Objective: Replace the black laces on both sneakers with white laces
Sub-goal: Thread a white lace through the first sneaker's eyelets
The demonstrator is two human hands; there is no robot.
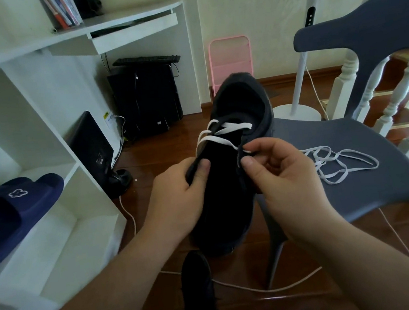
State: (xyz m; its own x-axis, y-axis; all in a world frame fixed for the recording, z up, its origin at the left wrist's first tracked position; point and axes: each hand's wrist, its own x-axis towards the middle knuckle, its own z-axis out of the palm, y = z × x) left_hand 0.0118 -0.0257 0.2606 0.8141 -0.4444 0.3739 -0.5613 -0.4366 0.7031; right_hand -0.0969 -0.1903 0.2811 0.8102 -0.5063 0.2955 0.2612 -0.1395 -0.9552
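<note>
I'm gripping one black sneaker (229, 177) with my left hand (178, 203), thumb curled onto its edge, just left of the grey chair (355, 188). My right hand (285, 181) is pinching the white lace (222, 137) at an eyelet. Only about three crossings are showing, so I'm judging this shoe partly laced. A second sneaker (198, 290) is waiting on the floor below; its lacing isn't visible. A second white lace (337, 162) is lying loose on the chair seat.

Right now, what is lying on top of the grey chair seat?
A loose white lace lies in loops on the chair seat. The right hand and the held sneaker cover the seat's near left edge.
</note>
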